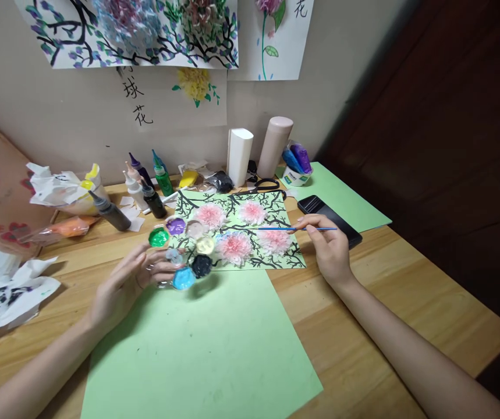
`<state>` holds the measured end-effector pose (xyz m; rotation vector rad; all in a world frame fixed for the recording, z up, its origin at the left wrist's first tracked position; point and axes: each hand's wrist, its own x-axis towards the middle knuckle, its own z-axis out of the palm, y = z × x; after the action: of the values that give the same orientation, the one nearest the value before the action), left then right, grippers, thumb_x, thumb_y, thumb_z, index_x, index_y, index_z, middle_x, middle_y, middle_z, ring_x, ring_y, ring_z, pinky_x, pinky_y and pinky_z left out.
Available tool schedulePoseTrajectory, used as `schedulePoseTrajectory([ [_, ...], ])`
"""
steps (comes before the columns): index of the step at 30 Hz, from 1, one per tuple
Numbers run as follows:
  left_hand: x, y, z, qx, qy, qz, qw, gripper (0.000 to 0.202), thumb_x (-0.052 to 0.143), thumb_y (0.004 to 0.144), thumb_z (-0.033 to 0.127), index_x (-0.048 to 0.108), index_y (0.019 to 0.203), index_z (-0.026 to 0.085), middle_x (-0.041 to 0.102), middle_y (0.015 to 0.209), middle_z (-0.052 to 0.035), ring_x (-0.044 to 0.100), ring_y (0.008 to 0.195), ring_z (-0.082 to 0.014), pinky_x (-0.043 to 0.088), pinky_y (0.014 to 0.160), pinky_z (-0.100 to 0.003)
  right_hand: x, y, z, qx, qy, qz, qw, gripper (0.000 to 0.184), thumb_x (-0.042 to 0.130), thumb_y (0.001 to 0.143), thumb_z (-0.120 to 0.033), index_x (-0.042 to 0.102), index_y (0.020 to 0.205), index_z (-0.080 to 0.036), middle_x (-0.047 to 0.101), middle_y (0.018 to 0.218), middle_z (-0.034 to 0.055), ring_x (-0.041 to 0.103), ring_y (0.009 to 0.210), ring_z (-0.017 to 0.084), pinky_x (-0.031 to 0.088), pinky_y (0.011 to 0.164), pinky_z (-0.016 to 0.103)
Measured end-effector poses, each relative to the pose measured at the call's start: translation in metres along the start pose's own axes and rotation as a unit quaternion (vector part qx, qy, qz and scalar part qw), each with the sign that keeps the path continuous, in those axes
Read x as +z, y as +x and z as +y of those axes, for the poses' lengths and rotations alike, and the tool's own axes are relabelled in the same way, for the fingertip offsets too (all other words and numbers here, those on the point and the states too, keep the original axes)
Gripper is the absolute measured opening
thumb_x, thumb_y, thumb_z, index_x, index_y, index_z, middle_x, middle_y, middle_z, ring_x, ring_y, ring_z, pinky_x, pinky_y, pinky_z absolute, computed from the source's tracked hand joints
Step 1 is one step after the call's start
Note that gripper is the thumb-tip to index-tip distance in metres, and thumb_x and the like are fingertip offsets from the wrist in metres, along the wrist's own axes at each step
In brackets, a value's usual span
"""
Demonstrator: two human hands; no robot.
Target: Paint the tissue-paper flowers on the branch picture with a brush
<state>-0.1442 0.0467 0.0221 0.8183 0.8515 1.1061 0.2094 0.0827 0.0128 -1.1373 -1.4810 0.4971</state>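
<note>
The left hand (130, 276) grasps a thin clear plastic palette (197, 262), its round cups filled with smooth, wet-looking paint in green, purple, pale pink, cream, black and sky blue. The right hand (330, 250) pinches a slender, straight blue brush (276, 228) between thumb and fingers; its tip lies over the picture, but whether it touches cannot be told. The palette hangs over the near left part of this light green rectangular picture (232, 201), which lies on the wood-grained bench (407, 279). Four ruffled, rounded pink flowers (234, 247) stand out from its flat surface among jagged black branches. A larger plain green sheet (215, 337) spreads nearer the person. Narrow-nozzled squeeze bottles (153, 201) and a smooth pinkish cylinder (276, 145) stand behind; a glossy black phone (341, 224) lies near the right hand.
</note>
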Motion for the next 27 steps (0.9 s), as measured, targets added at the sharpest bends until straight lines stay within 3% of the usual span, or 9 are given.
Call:
schedulePoseTrajectory([
  [5, 0.052, -0.01, -0.019, -0.11, -0.037, -0.07, 0.991, 0.014, 0.052, 0.088, 0.03, 0.058, 0.097, 0.021, 0.068, 0.108, -0.0102, 0.067, 0.094, -0.0267, 0.054, 0.079, -0.038, 0.001, 0.0, -0.001, 0.028, 0.017, 0.008, 0.999, 0.018, 0.05, 0.084, -0.029, 0.063, 0.076, -0.02, 0.061, 0.08, 0.0041, 0.057, 0.082, 0.019, 0.043, 0.079, 0.034],
  [8, 0.069, -0.009, -0.032, -0.16, -0.07, -0.114, 0.978, 0.014, 0.047, 0.091, 0.027, 0.057, 0.096, 0.019, 0.066, 0.11, -0.0116, 0.067, 0.095, -0.0267, 0.053, 0.081, -0.036, 0.001, 0.001, 0.001, 0.042, 0.017, 0.001, 0.999, 0.017, 0.05, 0.083, -0.03, 0.062, 0.076, -0.02, 0.061, 0.079, 0.0037, 0.057, 0.082, 0.019, 0.042, 0.079, 0.034],
  [14, 0.062, -0.005, -0.042, -0.179, -0.11, -0.139, 0.968, 0.019, 0.04, 0.094, 0.023, 0.057, 0.101, 0.017, 0.066, 0.101, -0.0091, 0.067, 0.091, -0.0238, 0.053, 0.079, -0.033, -0.001, 0.001, 0.006, 0.043, 0.01, -0.013, 0.999, 0.017, 0.049, 0.084, -0.029, 0.062, 0.078, -0.02, 0.061, 0.079, 0.0036, 0.056, 0.084, 0.019, 0.041, 0.081, 0.035],
  [18, 0.061, -0.006, -0.041, -0.188, -0.091, -0.148, 0.967, 0.022, 0.038, 0.095, 0.024, 0.056, 0.105, 0.017, 0.063, 0.113, -0.0125, 0.066, 0.097, -0.0271, 0.053, 0.081, -0.035, 0.001, -0.001, 0.008, 0.037, -0.002, -0.033, 0.999, 0.017, 0.048, 0.086, -0.028, 0.062, 0.079, -0.021, 0.06, 0.081, 0.0038, 0.056, 0.086, 0.019, 0.042, 0.081, 0.035],
  [23, 0.06, -0.007, -0.043, -0.186, -0.114, -0.136, 0.966, 0.022, 0.039, 0.094, 0.023, 0.057, 0.105, 0.017, 0.065, 0.107, -0.0114, 0.065, 0.099, -0.0278, 0.053, 0.082, -0.035, 0.001, -0.003, 0.009, 0.021, -0.017, -0.027, 0.999, 0.018, 0.047, 0.087, -0.027, 0.062, 0.079, -0.021, 0.06, 0.084, 0.0042, 0.056, 0.09, 0.02, 0.043, 0.083, 0.036],
  [27, 0.057, -0.004, -0.044, -0.185, -0.152, -0.102, 0.966, 0.017, 0.043, 0.093, 0.021, 0.058, 0.099, 0.016, 0.067, 0.097, -0.0097, 0.068, 0.087, -0.0229, 0.054, 0.077, -0.033, 0.001, -0.003, 0.009, 0.022, -0.035, -0.043, 0.998, 0.018, 0.047, 0.088, -0.027, 0.062, 0.08, -0.021, 0.061, 0.085, 0.0043, 0.056, 0.09, 0.02, 0.043, 0.082, 0.036],
])
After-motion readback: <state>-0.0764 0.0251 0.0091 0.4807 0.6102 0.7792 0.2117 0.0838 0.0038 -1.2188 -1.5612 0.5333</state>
